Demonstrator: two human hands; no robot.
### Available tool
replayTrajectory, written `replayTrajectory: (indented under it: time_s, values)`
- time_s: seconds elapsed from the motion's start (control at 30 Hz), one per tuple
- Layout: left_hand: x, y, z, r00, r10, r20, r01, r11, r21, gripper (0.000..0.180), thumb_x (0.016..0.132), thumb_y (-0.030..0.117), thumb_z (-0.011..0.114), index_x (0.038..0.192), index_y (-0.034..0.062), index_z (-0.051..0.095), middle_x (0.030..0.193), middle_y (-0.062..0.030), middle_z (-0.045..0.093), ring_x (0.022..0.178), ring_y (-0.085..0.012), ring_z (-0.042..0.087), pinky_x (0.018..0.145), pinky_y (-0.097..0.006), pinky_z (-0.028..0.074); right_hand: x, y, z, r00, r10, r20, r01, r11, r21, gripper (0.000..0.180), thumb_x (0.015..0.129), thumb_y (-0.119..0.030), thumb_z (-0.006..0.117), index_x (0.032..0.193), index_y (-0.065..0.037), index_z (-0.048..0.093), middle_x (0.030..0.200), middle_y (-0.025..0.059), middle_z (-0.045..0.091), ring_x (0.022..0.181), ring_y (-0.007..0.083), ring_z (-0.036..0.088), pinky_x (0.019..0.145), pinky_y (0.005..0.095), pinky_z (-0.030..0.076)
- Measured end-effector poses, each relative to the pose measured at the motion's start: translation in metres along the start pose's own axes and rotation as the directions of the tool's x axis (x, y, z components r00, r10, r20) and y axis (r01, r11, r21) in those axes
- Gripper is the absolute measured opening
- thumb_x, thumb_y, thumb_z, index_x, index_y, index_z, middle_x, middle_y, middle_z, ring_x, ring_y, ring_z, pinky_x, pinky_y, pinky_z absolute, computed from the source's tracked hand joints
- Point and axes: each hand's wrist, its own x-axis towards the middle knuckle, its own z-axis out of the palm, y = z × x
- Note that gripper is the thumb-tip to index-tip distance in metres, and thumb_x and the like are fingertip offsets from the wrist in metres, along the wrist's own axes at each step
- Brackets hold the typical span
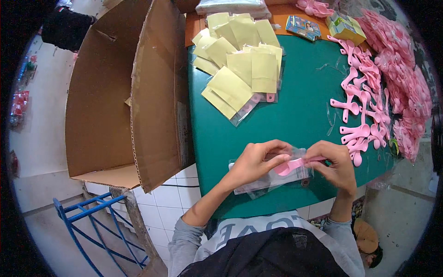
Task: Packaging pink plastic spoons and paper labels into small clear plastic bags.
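Note:
At the near edge of the table, my right hand (333,162) pinches the handle of a pink spoon (287,168), its bowl pointing left. Thumb and fingers of my left hand (258,161) close on a thin clear plastic bag (299,152) around the spoon's bowl. Whether the bowl is inside the bag or only against it, I cannot tell. Beneath both hands lies a stack of clear plastic bags (251,188). Many loose pink spoons (354,131) are heaped to the right of my right hand.
Filled bags with yellow cards (230,87) pile up on the green table (300,115). Wrapped pink spoons (401,69) line its right edge. Small boxes (346,28) and colourful cards (302,27) sit at the back. A large open cardboard box (159,87) stands left, above a blue metal frame (99,217).

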Motion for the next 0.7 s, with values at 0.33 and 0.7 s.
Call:
replayTrajectory:
  time_s: [0.33, 0.7]
  values:
    - [-0.011, 0.025, -0.001, 1.0, -0.024, 0.018, 0.021, 0.982, 0.19, 0.024, 0.089, 0.021, 0.052, 0.091, 0.001, 0.065, 0.07, -0.0085, 0.063, 0.06, -0.01, 0.058, 0.054, -0.025, 0.045, 0.007, -0.023, 0.008, 0.996, -0.088, -0.009, 0.082, 0.96, -0.268, 0.036, 0.071, -0.015, 0.073, 0.1, -0.005, 0.054, 0.075, 0.0057, 0.06, 0.064, 0.0131, 0.06, 0.054, 0.0262, 0.046]
    - [-0.026, 0.033, -0.027, 0.949, 0.314, 0.012, -0.314, 0.945, 0.09, 0.02, 0.088, 0.02, 0.05, 0.099, 0.0133, 0.066, 0.103, -0.0017, 0.065, 0.105, -0.0208, 0.057, 0.102, -0.049, 0.024, 0.052, 0.152, -0.222, 0.91, -0.131, -0.393, -0.27, 0.534, -0.801, 0.029, 0.076, -0.024, 0.063, 0.092, 0.0, 0.059, 0.086, 0.0115, 0.062, 0.081, 0.0193, 0.061, 0.064, 0.0331, 0.046]
